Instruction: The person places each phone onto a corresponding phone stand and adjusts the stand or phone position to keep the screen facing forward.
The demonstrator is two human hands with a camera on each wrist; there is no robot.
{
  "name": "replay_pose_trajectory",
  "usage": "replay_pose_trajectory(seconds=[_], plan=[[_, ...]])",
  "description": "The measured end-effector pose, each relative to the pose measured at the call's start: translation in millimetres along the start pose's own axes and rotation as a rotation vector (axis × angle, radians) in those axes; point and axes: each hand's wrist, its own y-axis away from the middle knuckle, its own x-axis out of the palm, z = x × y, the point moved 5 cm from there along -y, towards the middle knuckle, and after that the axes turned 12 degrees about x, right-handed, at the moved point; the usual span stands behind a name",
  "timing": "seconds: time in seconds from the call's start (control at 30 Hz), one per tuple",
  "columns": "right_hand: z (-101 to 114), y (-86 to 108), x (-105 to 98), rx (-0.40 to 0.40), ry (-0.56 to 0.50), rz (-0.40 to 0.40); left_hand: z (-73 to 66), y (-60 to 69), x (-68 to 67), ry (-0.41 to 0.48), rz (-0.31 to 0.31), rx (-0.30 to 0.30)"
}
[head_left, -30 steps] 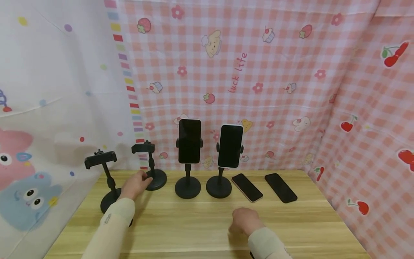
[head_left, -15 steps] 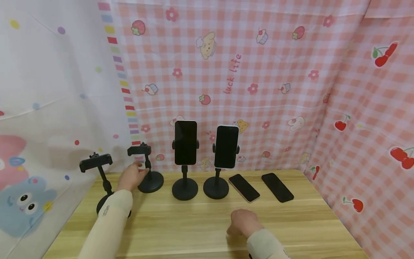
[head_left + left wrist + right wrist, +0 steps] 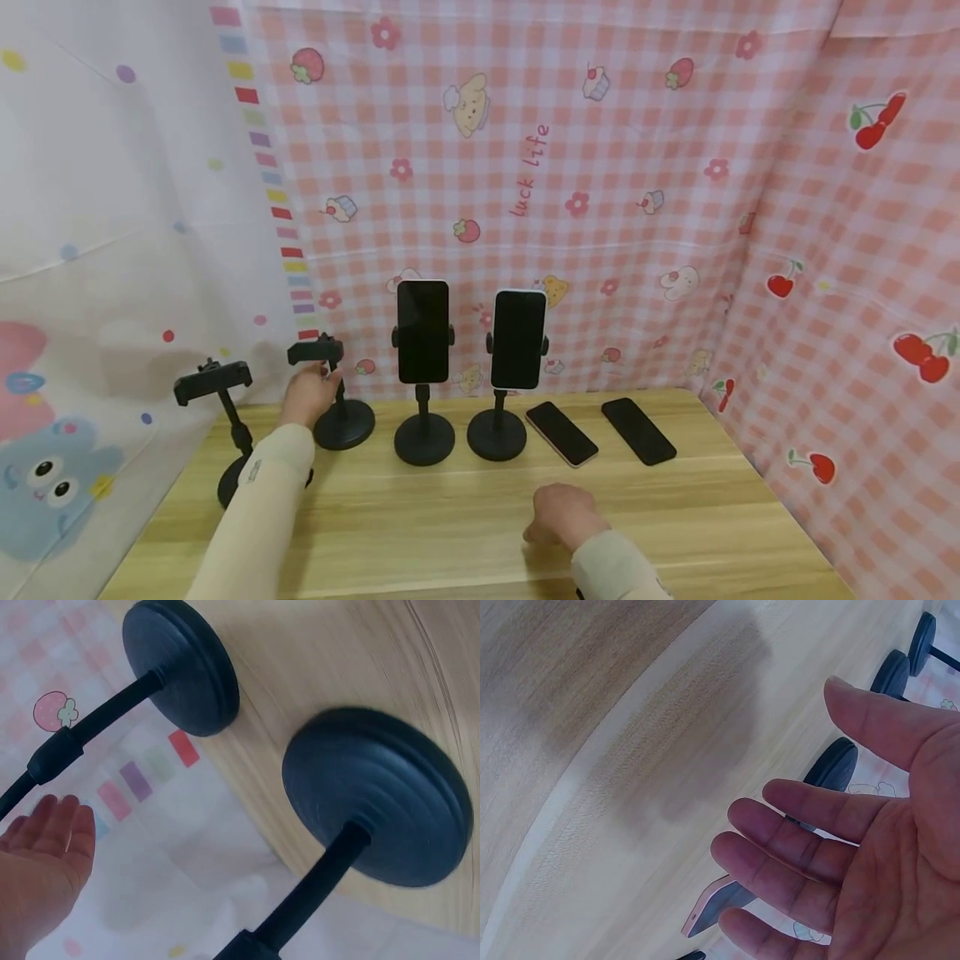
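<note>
My left hand (image 3: 307, 397) is beside the stem of the second black phone stand (image 3: 347, 425), just under its phone-less clamp (image 3: 315, 351). In the left wrist view the relaxed fingers of this hand (image 3: 45, 874) lie next to the stem (image 3: 112, 712), with no grip on it. The leftmost stand (image 3: 241, 437), also without a phone, is left of the forearm. Low over the front of the wooden table (image 3: 420, 525) hangs my right hand (image 3: 567, 515); the right wrist view shows its palm and loosely spread fingers (image 3: 772, 881), holding nothing.
Two stands (image 3: 423, 439) (image 3: 497, 433) near the middle carry upright phones (image 3: 423, 332) (image 3: 519, 339). Two dark phones (image 3: 562, 433) (image 3: 639, 431) lie flat at the back right. Printed cloth (image 3: 585, 167) hangs behind the table.
My left hand has risen from beside the second stand's base to just below its clamp. My right hand has stayed nearly where it was. The head view has shifted slightly.
</note>
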Motion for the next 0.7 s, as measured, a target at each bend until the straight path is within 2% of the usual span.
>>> replay_pose_trajectory(seconds=[0.13, 0.43, 0.7], plan=[[-1.2, -1.2, 0.4, 0.005, 0.007, 0.007, -1.1, -1.2, 2.2, 0.060, -0.020, -0.010], [-1.2, 0.0, 0.0, -0.004, -0.025, -0.003, 2.7, -1.2, -0.8, 0.012, -0.118, 0.052], [-1.8, -0.4, 1.3, -0.008, -0.027, 0.000, 3.2, 2.3, -0.9, -0.012, -0.115, 0.059]])
